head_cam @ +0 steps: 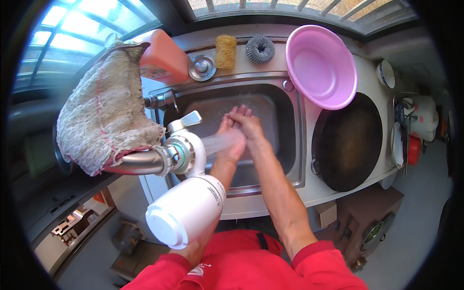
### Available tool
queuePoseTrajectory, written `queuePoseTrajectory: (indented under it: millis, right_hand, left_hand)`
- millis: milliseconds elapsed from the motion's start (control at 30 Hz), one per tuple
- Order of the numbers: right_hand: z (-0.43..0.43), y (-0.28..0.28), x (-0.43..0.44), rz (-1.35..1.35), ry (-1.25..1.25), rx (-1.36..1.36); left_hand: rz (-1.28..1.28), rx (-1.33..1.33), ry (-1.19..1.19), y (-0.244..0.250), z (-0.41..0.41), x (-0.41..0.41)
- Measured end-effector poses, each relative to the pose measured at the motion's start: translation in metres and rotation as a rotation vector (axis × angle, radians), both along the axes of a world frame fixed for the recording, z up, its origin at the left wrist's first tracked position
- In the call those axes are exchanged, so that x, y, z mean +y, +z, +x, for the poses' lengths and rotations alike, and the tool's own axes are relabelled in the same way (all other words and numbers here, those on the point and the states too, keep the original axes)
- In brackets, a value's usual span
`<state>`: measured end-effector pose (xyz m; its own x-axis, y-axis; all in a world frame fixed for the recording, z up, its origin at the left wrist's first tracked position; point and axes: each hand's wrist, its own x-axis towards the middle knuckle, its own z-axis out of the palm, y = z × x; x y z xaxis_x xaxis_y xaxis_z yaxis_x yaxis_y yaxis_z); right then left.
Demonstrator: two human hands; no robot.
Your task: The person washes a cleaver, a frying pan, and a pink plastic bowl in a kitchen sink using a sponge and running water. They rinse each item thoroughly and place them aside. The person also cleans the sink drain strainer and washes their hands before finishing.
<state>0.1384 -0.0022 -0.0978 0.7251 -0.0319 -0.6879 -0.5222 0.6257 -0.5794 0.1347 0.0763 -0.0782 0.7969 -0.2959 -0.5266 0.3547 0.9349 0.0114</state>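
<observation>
Over the basin of a stainless steel sink [301,145], my left hand [232,136] lies palm up under a spray of water [217,143]. The spray comes from a white faucet-mounted water filter [186,210] on a metal faucet [141,162]. My right hand [248,125] touches the left one, its fingers across the left fingers and palm. Neither hand shows an object in it. A worn grey cloth [105,112] hangs over the faucet's curve. The filter hides part of my left forearm.
Behind the sink stand an orange plastic jug [165,56], a sink strainer [202,68], a yellow scrubbing sponge [225,52] and a steel wool scrubber [260,49]. At right are a pink plastic basin [320,67], a large dark wok [347,145] and a bowl [386,74].
</observation>
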Motion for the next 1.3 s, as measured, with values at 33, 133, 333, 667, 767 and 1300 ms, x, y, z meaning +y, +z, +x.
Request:
queuePoseTrajectory:
  millis: [33, 133, 333, 667, 767, 1300]
  right_hand:
    - [0.002, -0.001, 0.01, -0.032, 0.035, -0.013]
    - [-0.029, 0.012, 0.045, 0.101, -0.097, 0.119]
    - [-0.004, -0.021, 0.037, -0.195, 0.379, 0.12]
    - [0.104, 0.121, 0.057, -1.242, 0.508, -0.812]
    - [0.134, 0.144, 0.088, -1.394, 0.442, -0.773]
    - [0.213, 0.176, 0.045, -1.131, 0.781, -0.932]
  left_hand:
    - [-0.075, -0.081, 0.012, -0.003, -0.001, 0.012]
    - [0.405, 0.176, -0.031, -0.005, 0.004, 0.027]
    - [0.758, 0.16, -0.498, 0.0, -0.063, 0.07]
    - [1.447, -0.379, 0.258, 0.187, 0.054, 0.267]
    - [1.333, -0.452, 0.062, 0.239, 0.128, 0.266]
    - [1.189, -0.316, -0.425, 0.273, 0.158, 0.275]
